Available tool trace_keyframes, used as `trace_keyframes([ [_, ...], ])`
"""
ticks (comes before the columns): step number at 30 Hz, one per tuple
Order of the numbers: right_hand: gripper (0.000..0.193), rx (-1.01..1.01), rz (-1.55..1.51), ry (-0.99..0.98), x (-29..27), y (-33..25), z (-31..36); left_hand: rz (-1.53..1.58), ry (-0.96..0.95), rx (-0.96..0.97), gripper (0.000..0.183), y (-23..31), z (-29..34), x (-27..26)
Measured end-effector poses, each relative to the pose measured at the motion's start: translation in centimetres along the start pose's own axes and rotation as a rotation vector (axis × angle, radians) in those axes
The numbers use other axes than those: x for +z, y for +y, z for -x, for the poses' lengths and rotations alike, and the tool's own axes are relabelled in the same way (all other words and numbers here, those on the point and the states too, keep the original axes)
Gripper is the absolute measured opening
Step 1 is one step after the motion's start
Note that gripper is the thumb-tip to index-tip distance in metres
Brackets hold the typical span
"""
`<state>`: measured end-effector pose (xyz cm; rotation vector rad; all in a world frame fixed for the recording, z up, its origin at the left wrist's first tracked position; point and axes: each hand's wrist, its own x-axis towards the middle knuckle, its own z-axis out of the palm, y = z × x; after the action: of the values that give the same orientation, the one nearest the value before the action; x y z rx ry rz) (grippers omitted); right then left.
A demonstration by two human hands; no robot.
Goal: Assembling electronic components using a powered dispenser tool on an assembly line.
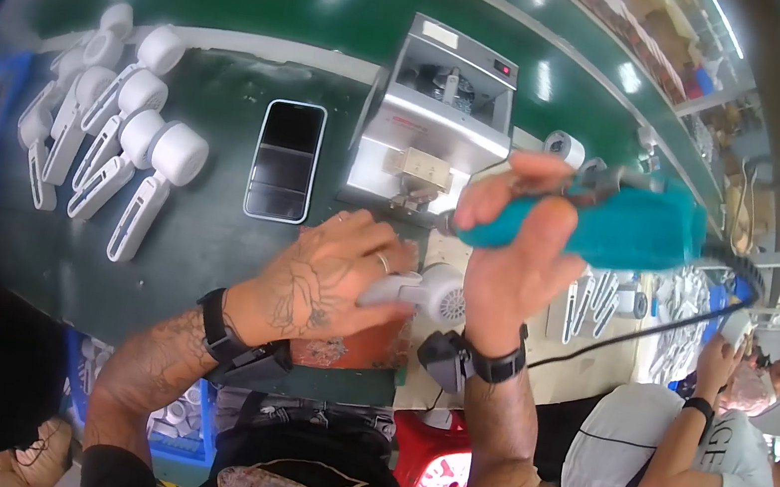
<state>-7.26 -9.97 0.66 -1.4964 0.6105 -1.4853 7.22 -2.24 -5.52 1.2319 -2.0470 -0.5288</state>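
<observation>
One white appliance (442, 290), left hand (326, 279); teal driver (624, 228), right hand (519, 273).

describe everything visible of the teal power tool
The teal power tool has a rounded body that looks like plastic, with a blurred grey part along its top. It lies roughly level, its narrower end pointing left, and a dark coiled cord seems to join its right end. The right hand's grip holds it aloft by the left part.

Black sleeves (118, 478), black wristbands (500, 366), silver ring (383, 264)
</observation>
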Motion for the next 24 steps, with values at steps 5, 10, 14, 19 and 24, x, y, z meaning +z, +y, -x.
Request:
trace_keyframes([
  [5,0.05,-0.011,0.026,-0.073,2.0,2.1,-2.0,-0.055,0.033,0.033,0.043,-0.2,0.7,-0.2],
  [10,0.043,-0.057,0.078,-0.122,1.2,3.7,-1.8,-0.078,0.048,0.053,0.046,-0.5,0.7,0.6],
  [14,0.042,0.125,0.099,-0.095,2.0,2.2,-0.6,-0.06,-0.026,0.026,0.049,-0.7,1.0,0.3],
  [19,0.061,0.164,0.034,-0.058,-0.7,-1.3,2.3,-0.04,-0.052,0.019,0.049,-0.3,0.6,0.0],
  [24,0.062,0.159,0.077,-0.077,-1.3,-0.9,3.1,-0.057,0.093,0.047,0.049,-0.7,0.7,0.6],
])
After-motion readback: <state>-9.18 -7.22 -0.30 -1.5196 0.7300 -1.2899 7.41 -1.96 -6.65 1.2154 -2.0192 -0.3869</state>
